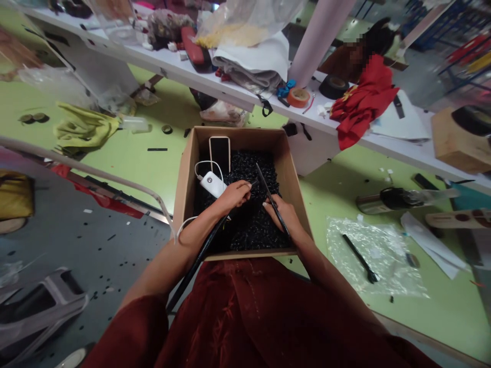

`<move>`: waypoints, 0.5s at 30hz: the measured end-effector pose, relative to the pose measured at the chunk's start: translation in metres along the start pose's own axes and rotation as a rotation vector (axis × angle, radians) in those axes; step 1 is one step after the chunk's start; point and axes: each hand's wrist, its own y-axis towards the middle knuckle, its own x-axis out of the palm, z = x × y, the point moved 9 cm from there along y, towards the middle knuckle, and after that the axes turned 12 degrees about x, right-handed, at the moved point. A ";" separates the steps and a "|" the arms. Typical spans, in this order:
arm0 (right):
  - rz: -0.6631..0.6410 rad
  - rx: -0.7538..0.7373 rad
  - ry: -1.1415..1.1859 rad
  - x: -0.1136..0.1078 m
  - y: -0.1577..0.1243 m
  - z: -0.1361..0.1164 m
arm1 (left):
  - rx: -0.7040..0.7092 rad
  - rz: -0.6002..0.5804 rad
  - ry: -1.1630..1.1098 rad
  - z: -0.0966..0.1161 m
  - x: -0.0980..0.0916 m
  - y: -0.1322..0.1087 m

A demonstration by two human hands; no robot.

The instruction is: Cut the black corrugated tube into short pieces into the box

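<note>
Gripping a long black rod (195, 266) in the closed left hand (232, 198), with the rod's long axis slanting from the middle of the cardboard box (238, 138) out over its near edge toward the lower left. Pinching a thinner black stick (273, 202) in the curled right hand (280, 214), with this stick pointing to the far wall of the box. Reaching both forearms forward, keeping both hands low over the black plastic pellets (249, 230). Lying just beside the left hand, and farther from the right hand: a white power bank (213, 184), with a cream-cased smartphone (220, 156) near the far wall.
</note>
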 end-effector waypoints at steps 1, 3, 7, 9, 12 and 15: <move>0.000 0.004 0.021 -0.001 0.000 0.001 | -0.013 0.002 -0.041 0.000 0.000 0.000; -0.019 0.016 0.076 -0.001 0.000 0.002 | -0.017 0.018 -0.093 0.001 -0.001 -0.001; -0.063 0.031 0.160 0.001 0.001 0.004 | 0.012 0.040 -0.134 0.003 -0.004 0.000; -0.062 0.019 0.172 0.001 0.001 0.003 | 0.033 0.044 -0.139 0.005 -0.004 0.000; -0.053 -0.018 0.180 0.001 0.001 0.000 | 0.039 0.059 -0.153 0.008 -0.007 -0.002; -0.024 -0.067 0.181 0.000 0.002 -0.002 | 0.017 0.056 -0.202 0.010 -0.010 -0.003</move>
